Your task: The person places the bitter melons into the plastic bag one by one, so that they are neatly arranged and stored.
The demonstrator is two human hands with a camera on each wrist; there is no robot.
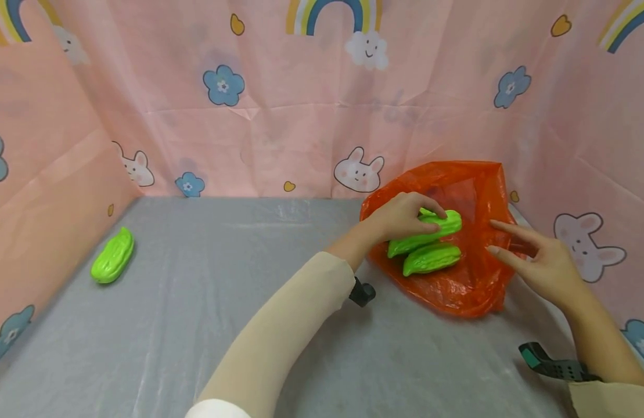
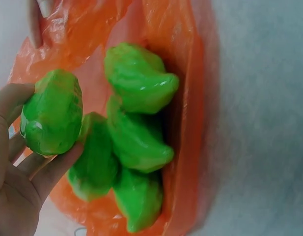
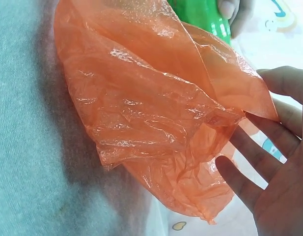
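Note:
My left hand [image 1: 405, 216] grips a green bitter melon [image 2: 53, 113] between thumb and fingers, over the mouth of an orange-red plastic bag [image 1: 478, 284]. Inside the bag lie several more bitter melons [image 2: 139, 81], close together, their pointed tips toward the bag's near wall in the left wrist view. On the bag's right side, my right hand [image 1: 551, 267] holds the rim, with thin plastic between its spread fingers. Another bitter melon [image 1: 112, 255] lies alone on the table's far left.
A grey cover [image 1: 222, 302] spreads over the table. Pink printed cloth [image 1: 280, 133] walls the back and both sides, with the bag close to the back and right walls. Dark wrist straps [image 1: 554, 366] sit on both arms.

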